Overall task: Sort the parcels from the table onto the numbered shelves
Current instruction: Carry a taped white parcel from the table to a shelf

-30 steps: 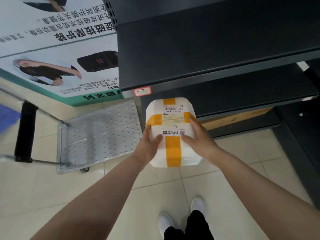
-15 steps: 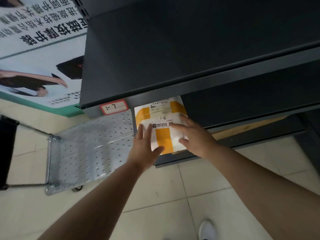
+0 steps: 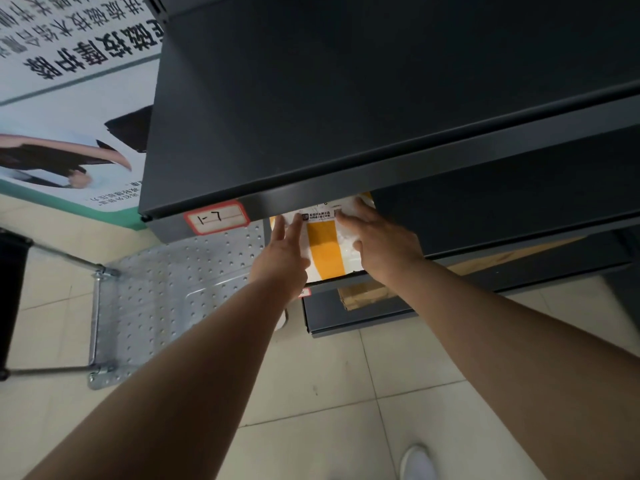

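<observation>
Your parcel [image 3: 325,252] (white, banded in orange tape) lies on the lower shelf [image 3: 485,209], just below the upper shelf [image 3: 346,98] whose tag [image 3: 216,221] reads 1-7. Its far end is hidden under that upper shelf. Your left hand [image 3: 284,251] and right hand [image 3: 379,244] both lie flat on its top, fingers straight, gripping nothing. This one looks all but placed — you need only lift your hands away. The table isn't in view, so you can't tell how many parcels remain.
</observation>
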Motion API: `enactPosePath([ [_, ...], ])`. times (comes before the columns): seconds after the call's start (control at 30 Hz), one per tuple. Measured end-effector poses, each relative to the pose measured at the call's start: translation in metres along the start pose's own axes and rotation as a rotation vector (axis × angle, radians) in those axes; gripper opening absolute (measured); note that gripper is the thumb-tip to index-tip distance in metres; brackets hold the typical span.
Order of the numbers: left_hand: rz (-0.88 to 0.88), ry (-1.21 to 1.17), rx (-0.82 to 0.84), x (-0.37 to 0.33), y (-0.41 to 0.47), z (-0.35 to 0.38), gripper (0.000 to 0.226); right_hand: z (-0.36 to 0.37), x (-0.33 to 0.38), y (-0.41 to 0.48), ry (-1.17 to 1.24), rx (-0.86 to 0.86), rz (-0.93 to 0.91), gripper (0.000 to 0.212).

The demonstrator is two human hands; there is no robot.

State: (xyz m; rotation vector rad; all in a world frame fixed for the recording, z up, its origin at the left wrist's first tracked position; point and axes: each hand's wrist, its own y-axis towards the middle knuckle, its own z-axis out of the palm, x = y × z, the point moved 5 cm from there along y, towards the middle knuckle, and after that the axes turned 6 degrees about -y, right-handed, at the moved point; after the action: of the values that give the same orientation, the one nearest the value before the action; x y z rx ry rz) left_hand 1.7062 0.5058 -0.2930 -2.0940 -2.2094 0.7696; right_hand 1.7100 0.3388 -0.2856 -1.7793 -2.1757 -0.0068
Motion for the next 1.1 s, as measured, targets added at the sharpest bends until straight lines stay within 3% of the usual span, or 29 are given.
enactPosePath([
  [0.27,-0.044,-0.08,-0.081,-0.002,-0.023,-0.003,0.095,0.0,-0.003,-0.023,-0.086,-0.011,0.026,0.071],
  [0.4,-0.093,0.023,0.056,-0.005,-0.053,-0.001,0.074,-0.012,-0.013,-0.052,-0.228,0.093,0.037,0.055],
  [0.57,0.119,0.429,0.281,-0.029,-0.104,-0.006,0.06,-0.032,-0.007,-0.1,-0.328,0.241,0.029,0.049],
  [0.7,0.208,0.403,0.276,-0.058,-0.141,-0.027,0.048,-0.049,0.003,-0.147,-0.197,0.297,0.104,0.046],
  [0.87,0.357,0.402,0.345,-0.093,-0.193,-0.044,0.051,-0.077,0.008,-0.222,-0.115,0.248,0.184,0.04],
  [1.1,0.586,0.403,0.415,-0.149,-0.289,-0.052,0.047,-0.101,0.008,-0.37,-0.074,0.212,0.458,0.042],
])
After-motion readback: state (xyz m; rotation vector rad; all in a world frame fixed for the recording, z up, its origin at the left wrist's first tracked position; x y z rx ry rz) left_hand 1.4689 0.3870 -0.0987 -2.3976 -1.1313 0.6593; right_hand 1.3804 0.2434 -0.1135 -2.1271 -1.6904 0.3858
